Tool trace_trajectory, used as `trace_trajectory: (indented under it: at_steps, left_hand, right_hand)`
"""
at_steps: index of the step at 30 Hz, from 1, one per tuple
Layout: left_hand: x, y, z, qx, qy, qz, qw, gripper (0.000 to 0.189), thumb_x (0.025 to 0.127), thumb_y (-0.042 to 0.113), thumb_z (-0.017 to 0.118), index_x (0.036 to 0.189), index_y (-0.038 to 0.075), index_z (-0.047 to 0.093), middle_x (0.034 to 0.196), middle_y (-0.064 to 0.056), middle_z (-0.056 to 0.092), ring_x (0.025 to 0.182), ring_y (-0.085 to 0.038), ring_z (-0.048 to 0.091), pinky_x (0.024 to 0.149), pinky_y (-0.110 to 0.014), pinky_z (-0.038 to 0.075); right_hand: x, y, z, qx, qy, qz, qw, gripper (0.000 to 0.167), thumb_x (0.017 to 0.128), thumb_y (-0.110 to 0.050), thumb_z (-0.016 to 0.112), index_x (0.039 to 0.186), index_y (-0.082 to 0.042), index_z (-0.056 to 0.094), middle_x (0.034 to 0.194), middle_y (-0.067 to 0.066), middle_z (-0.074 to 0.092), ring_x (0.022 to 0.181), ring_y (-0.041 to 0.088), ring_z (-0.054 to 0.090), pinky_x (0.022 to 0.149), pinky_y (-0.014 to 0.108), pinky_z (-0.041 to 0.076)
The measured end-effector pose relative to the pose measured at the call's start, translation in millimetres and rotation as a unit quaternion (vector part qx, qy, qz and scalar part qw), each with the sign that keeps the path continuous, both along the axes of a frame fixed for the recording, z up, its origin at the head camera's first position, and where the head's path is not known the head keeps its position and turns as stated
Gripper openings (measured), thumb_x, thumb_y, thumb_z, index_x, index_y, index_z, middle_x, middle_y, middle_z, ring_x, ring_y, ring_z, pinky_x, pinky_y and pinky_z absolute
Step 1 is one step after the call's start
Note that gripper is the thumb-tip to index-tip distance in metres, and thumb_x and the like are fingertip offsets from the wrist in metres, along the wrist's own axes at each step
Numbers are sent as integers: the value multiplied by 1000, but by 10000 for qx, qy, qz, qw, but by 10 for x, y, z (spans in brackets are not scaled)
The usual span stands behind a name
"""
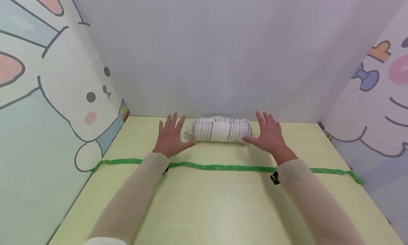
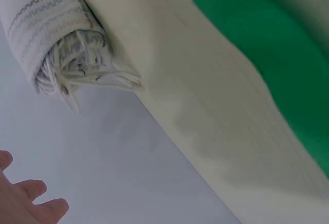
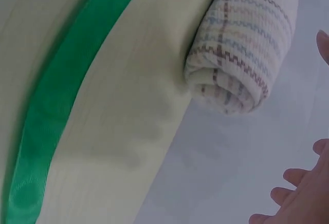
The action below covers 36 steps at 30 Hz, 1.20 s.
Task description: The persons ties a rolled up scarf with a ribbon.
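A rolled striped cloth, white with grey and blue bands, lies near the back edge of the table. Fringe hangs from its left end, which the left wrist view shows as a fringed roll; the other end of the cloth shows its spiral layers in the right wrist view. My left hand is spread just left of the cloth, thumb pointing toward it. On the other side my right hand is also spread, its thumb tip overlapping the cloth's right end in the head view. Both hands hold nothing.
A green ribbon runs across the pale wooden table, passing beneath both forearms. Behind the table rises a plain pale wall. Cartoon-printed side panels, one with a rabbit, stand at left and right.
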State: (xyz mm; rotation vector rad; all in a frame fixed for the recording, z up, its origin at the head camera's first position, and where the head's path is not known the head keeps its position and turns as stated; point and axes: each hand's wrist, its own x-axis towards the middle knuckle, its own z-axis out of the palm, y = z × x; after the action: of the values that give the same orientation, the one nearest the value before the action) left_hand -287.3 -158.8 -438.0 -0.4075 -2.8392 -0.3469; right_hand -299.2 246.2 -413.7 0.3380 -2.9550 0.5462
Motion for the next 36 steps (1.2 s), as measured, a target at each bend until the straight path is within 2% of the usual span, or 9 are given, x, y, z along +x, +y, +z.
trace_trajectory:
  at_steps: [8, 13, 18, 24, 30, 36]
  left_hand:
    - [-53, 280, -180, -163, -52, -419, 9990, 112, 81, 81, 63, 166, 22, 20, 171, -14, 14, 156, -40, 8, 119, -68, 5]
    - [-122, 390, -240, -327, -59, -510, 9981, 112, 81, 80, 63, 166, 24, 18, 171, -13, 14, 156, -38, 8, 120, -67, 3]
    - [-226, 449, -228, -643, -13, -654, 9958, 111, 82, 80, 62, 167, 25, 16, 171, -14, 13, 156, -39, 10, 120, -66, 5]
    - [-362, 552, -142, -1042, 214, -834, 9908, 110, 82, 81, 61, 166, 25, 18, 170, -15, 16, 155, -40, 13, 119, -67, 11]
    - [-435, 712, -64, -1197, 48, -922, 9885, 111, 82, 78, 65, 167, 25, 17, 171, -14, 14, 156, -38, 10, 120, -65, 8]
    - [-509, 794, -109, -1325, -10, -965, 9865, 112, 82, 78, 66, 167, 25, 16, 171, -13, 14, 156, -38, 12, 121, -64, 9]
  right_hand:
    - [-86, -207, -136, 37, 156, 207, 9997, 122, 80, -66, 77, 167, -16, 7, 168, 23, 13, 152, 48, 10, 120, 66, 8]
    - [-107, -289, -182, 14, 124, 246, 9996, 120, 80, -61, 80, 167, -17, 10, 168, 21, 15, 153, 46, 11, 121, 64, 9]
    - [-142, -353, -232, 64, 33, 314, 9995, 121, 80, -59, 82, 167, -16, 10, 168, 20, 14, 154, 41, 9, 121, 63, 9]
    - [-209, -419, -272, 86, -11, 398, 9992, 119, 80, -56, 82, 166, -13, 13, 168, 21, 15, 155, 41, 8, 121, 64, 10]
    - [-283, -475, -305, 117, -54, 327, 9994, 118, 79, -54, 84, 166, -12, 15, 167, 21, 16, 154, 42, 10, 122, 61, 11]
    - [-342, -591, -332, 64, -123, 293, 9995, 119, 78, -52, 87, 165, -11, 16, 167, 22, 17, 154, 42, 12, 122, 60, 11]
